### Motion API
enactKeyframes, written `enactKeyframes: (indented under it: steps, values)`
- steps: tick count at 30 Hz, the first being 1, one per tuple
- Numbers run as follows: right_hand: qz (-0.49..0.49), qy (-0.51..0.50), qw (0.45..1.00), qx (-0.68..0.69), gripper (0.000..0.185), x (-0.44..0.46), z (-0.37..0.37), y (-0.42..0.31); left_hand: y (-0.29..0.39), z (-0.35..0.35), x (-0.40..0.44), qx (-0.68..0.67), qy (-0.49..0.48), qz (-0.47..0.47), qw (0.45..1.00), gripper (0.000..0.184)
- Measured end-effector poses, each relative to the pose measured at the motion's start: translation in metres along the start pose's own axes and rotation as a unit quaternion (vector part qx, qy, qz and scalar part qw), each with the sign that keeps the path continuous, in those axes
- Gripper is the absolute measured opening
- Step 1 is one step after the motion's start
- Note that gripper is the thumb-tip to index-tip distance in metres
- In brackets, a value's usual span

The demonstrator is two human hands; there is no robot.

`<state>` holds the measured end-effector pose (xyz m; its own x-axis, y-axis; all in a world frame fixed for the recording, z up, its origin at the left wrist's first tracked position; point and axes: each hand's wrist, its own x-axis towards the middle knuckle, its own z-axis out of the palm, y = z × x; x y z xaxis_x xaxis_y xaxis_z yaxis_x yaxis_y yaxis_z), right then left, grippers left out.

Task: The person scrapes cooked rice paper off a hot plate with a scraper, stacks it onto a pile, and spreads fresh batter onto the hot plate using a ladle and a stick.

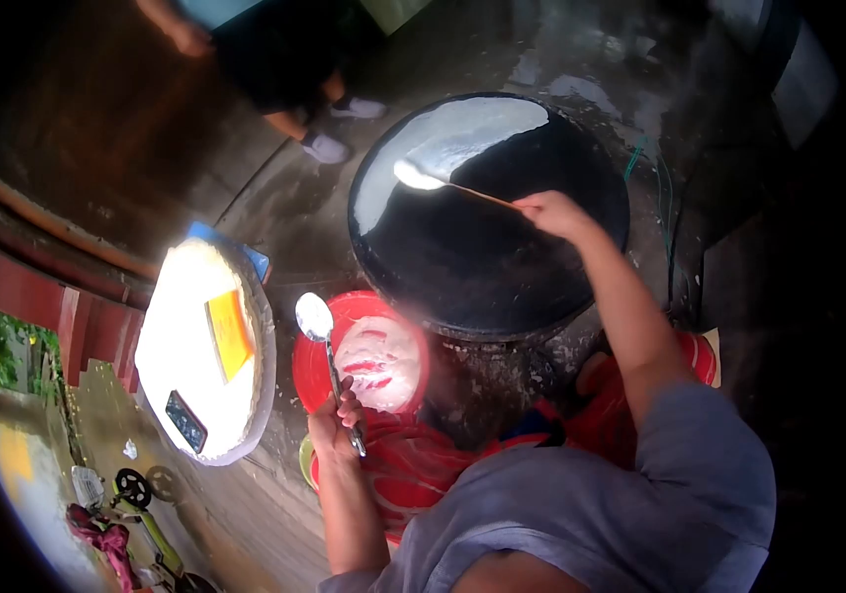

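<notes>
My right hand (553, 213) grips the end of a thin wooden stick (482, 195), whose white-coated head (417, 176) rests on a large round black griddle (502, 267). White batter (462, 128) lies in a curved band along the griddle's far and left side. Below and to the left, my left hand (337, 420) is closed round the handle of a metal ladle (314, 316) with white in its bowl. That ladle is held over the left side of a red basin (309, 361), which holds thick white batter (375, 366) with red streaks.
At the left, a round white stack (190, 326) bears a yellow-orange object (231, 334) and a phone (185, 422). A person (279, 59) stands beyond the griddle. A small bicycle (151, 529) is at the lower left; thin cables (668, 212) run right of the griddle.
</notes>
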<state>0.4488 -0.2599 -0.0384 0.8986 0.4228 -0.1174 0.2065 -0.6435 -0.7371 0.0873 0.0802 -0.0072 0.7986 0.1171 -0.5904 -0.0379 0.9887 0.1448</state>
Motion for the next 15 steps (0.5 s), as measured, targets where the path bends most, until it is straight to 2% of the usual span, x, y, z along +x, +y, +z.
enactKeyframes:
  steps: [1, 3, 5, 6, 7, 9, 11, 13, 15]
  values:
    - [0.044, -0.013, 0.998, 0.051, 0.026, -0.006, -0.012, 0.011, 0.001, 0.0, 0.001, -0.001, -0.001, -0.001, 1.0, 0.031]
    - [0.082, 0.142, 0.986, 0.018, 0.029, -0.02, -0.01, 0.024, 0.001, 0.0, 0.002, 0.003, -0.002, 0.008, 1.0, 0.031]
    - [0.133, 0.132, 0.978, 0.097, 0.035, -0.013, 0.016, 0.027, -0.001, -0.001, 0.001, 0.009, 0.003, 0.014, 1.0, 0.031]
    - [0.056, 0.148, 0.984, 0.087, 0.039, -0.003, 0.045, 0.032, -0.001, -0.001, 0.002, 0.013, 0.008, 0.016, 1.0, 0.031]
    - [0.066, 0.063, 0.994, 0.065, 0.035, -0.009, 0.05, 0.002, 0.0, 0.001, 0.003, 0.017, 0.012, 0.018, 1.0, 0.031]
    - [0.043, 0.053, 0.998, -0.005, 0.031, -0.012, 0.052, -0.022, -0.002, 0.002, 0.002, 0.005, 0.015, 0.016, 1.0, 0.031]
    - [0.04, -0.023, 0.997, 0.062, 0.029, -0.012, 0.031, -0.014, -0.002, 0.003, 0.002, 0.005, 0.027, 0.015, 1.0, 0.031]
    - [0.018, -0.002, 0.999, 0.05, 0.029, -0.004, 0.033, -0.003, -0.002, 0.001, 0.002, -0.003, 0.014, 0.008, 1.0, 0.03]
    - [0.057, 0.052, 0.994, 0.083, 0.028, 0.004, 0.058, 0.001, -0.001, -0.003, 0.004, 0.024, 0.011, 0.013, 1.0, 0.03]
